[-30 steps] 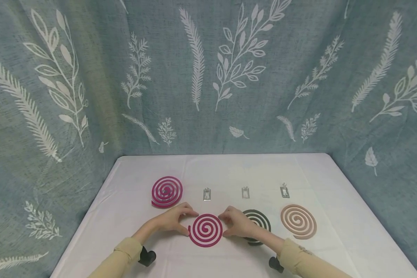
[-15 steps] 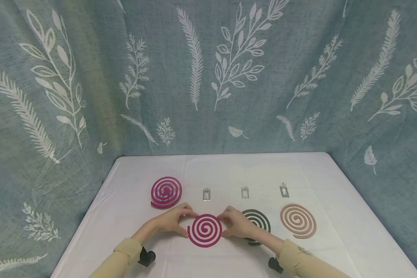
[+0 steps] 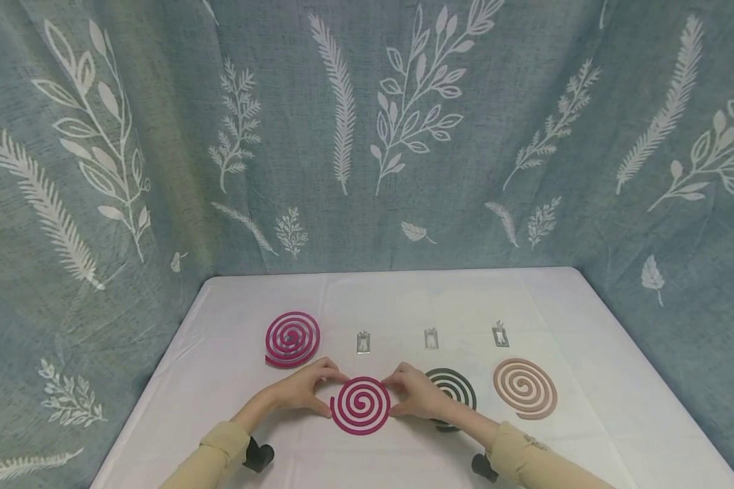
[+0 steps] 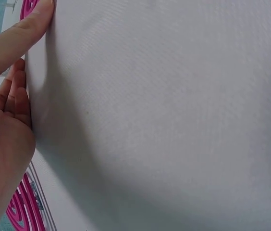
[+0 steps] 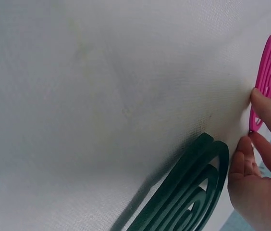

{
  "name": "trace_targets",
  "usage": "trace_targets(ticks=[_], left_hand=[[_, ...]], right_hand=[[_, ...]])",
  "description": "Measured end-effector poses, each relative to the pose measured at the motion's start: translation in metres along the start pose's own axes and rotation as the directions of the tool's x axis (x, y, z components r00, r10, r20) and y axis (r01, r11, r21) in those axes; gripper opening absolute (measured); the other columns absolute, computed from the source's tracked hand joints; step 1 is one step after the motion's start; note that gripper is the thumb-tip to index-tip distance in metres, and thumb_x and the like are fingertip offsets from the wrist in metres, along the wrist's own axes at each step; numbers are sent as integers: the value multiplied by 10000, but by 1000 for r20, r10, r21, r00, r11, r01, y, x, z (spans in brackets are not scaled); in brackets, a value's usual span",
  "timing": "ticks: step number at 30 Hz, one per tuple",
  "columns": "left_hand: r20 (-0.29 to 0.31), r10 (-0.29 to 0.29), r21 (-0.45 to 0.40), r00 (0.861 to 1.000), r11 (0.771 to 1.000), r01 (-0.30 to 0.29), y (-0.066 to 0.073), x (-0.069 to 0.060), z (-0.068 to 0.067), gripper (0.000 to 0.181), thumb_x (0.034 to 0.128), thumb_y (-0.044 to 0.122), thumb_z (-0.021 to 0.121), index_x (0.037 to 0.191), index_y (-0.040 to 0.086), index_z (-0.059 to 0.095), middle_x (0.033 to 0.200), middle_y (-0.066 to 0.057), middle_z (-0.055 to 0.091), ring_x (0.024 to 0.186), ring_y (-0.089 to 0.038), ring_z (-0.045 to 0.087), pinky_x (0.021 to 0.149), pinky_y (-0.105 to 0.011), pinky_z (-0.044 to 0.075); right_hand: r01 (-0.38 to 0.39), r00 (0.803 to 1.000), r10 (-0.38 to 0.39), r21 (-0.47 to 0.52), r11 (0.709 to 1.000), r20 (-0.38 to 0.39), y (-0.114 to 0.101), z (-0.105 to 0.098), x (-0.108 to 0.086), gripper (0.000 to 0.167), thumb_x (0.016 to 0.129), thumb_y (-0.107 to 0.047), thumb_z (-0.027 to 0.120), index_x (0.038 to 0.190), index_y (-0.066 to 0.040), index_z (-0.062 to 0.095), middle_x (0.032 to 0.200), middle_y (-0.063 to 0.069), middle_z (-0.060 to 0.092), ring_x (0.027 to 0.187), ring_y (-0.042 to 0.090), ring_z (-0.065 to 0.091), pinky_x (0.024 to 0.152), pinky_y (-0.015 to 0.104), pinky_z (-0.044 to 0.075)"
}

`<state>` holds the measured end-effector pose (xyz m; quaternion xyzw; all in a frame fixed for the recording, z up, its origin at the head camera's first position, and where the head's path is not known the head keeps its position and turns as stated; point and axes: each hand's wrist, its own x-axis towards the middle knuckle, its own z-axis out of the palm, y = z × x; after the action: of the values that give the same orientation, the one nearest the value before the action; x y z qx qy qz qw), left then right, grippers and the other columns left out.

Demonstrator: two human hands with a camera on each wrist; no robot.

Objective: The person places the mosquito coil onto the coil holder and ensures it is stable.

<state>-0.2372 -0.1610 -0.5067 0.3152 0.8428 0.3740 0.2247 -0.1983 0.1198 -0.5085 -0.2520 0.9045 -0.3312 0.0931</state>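
A pink mosquito coil (image 3: 361, 405) lies on the white tablecloth between both hands. My left hand (image 3: 300, 388) holds its left rim, thumb at the side and forefinger at the upper edge. From the opposite side my right hand (image 3: 421, 394) grips the rim between thumb and fingers, as the right wrist view confirms. Under the right wrist is a dark green coil (image 5: 176, 182), partly covered by that arm in the head view. Behind my left hand is a second pink coil (image 3: 291, 337), with a small metal stand showing beneath its centre.
Three small metal coil stands, left (image 3: 363, 343), middle (image 3: 431, 339) and right (image 3: 501, 335), lie in a row farther back. A tan coil (image 3: 523, 387) sits to the right. A blue-grey leaf-patterned curtain (image 3: 367, 224) surrounds the table's back and sides.
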Motion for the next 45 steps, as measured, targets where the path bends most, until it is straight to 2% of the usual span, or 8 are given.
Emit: trace_targets(ticks=[12,20,23,31,38,43,45], left_hand=[[18,9,-43,1000,999,-9,-2,-2,-2,517,780,213,775,1266,178,604,1162,-18,522,1149,-231,448,1035,-348,421],[22,35,-35,999,999,-34,-4,-2,-5,505,802,225,751,1279,159,599,1165,-24,522,1131,-182,443,1030,-319,414],[25,36,-57,999,998,-35,-5,-2,-6,499,809,222,744,1281,154,600,1165,-28,524,1128,-177,445,1022,-303,415],[44,26,-97,999,995,-22,-6,-2,-11,482,831,231,722,1289,161,590,1206,-29,573,1179,-238,477,1054,-395,400],[39,40,-116,998,993,-35,-8,-3,-10,506,825,239,726,1301,154,579,1255,-32,600,1211,-250,501,1066,-327,404],[19,35,-106,999,994,-33,-8,-3,-9,525,823,234,726,1312,127,569,1287,-62,607,1229,-282,509,1057,-410,415],[9,31,-110,999,994,-29,-7,-4,-9,537,820,222,729,1319,111,562,1243,-76,635,1190,-275,535,1035,-417,433]], right_hand=[[11,1000,-11,37,999,-13,4,4,0,448,749,-157,788,1163,-55,650,970,4,541,851,78,463,742,199,439],[14,1000,-13,70,997,-21,4,3,1,459,753,-163,783,1174,-51,639,981,7,552,900,120,517,801,236,478],[10,1000,-8,73,997,-20,3,2,2,456,759,-164,779,1178,-56,636,983,4,559,914,133,534,820,248,489],[0,1000,2,88,996,-22,2,2,2,449,763,-142,765,1181,-48,631,1000,8,584,926,126,559,842,255,498],[-1,999,4,102,995,-32,5,6,4,456,775,-145,752,1202,-65,613,1083,26,618,986,178,596,866,259,511],[-4,999,9,135,991,-39,6,6,4,457,793,-123,732,1224,-59,591,1151,59,638,991,184,604,868,257,515],[-4,999,10,145,989,-42,6,6,4,460,798,-114,727,1231,-55,584,1151,61,644,969,162,602,867,251,514]])
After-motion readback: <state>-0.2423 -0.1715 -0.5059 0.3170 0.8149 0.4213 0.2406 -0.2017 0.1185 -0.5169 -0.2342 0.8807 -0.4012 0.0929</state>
